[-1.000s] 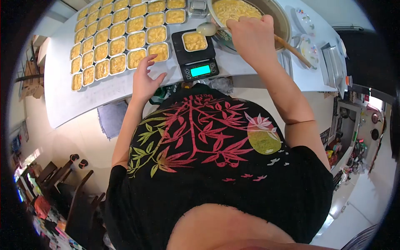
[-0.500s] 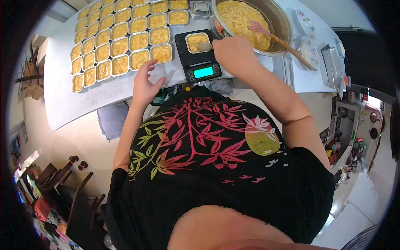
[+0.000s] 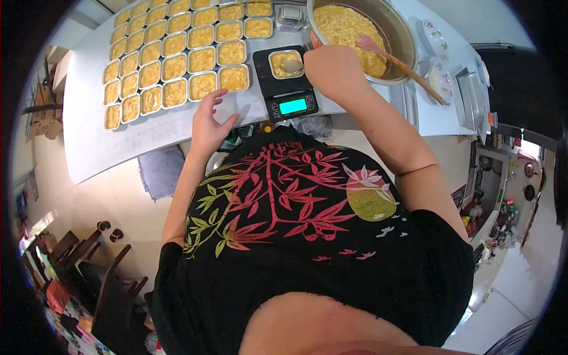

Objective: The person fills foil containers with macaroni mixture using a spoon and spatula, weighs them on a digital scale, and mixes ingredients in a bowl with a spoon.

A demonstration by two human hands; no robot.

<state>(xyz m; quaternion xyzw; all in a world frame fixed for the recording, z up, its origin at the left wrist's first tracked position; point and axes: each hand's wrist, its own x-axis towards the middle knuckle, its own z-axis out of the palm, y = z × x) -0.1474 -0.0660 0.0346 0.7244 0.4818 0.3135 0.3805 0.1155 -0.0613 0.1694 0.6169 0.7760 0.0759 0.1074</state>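
Observation:
My right hand (image 3: 336,72) is closed around a spoon, its handle mostly hidden by the fingers. The spoon's bowl (image 3: 291,66) rests in or just over the yellow, lumpy mixture in a small foil tray (image 3: 276,61). That tray sits on the platform of a black digital scale (image 3: 275,87) with a lit blue-green display; its digits are not readable. To the left, my left hand (image 3: 208,121) hangs with fingers apart and nothing in them, near the front edge of the nearest filled foil trays (image 3: 234,78).
Rows of filled foil trays (image 3: 174,64) cover the table's left side. A large pot (image 3: 405,44) of yellow mixture stands behind my right hand, with a pink-headed, wooden-handled spatula (image 3: 417,78) leaning in it. Stacked containers (image 3: 290,18) and flowered plates (image 3: 439,78) stand nearby.
The spoon has shifted slightly left within the tray on the scale, and my right hand has moved with it. My left hand stays open. The whole view has shifted a little.

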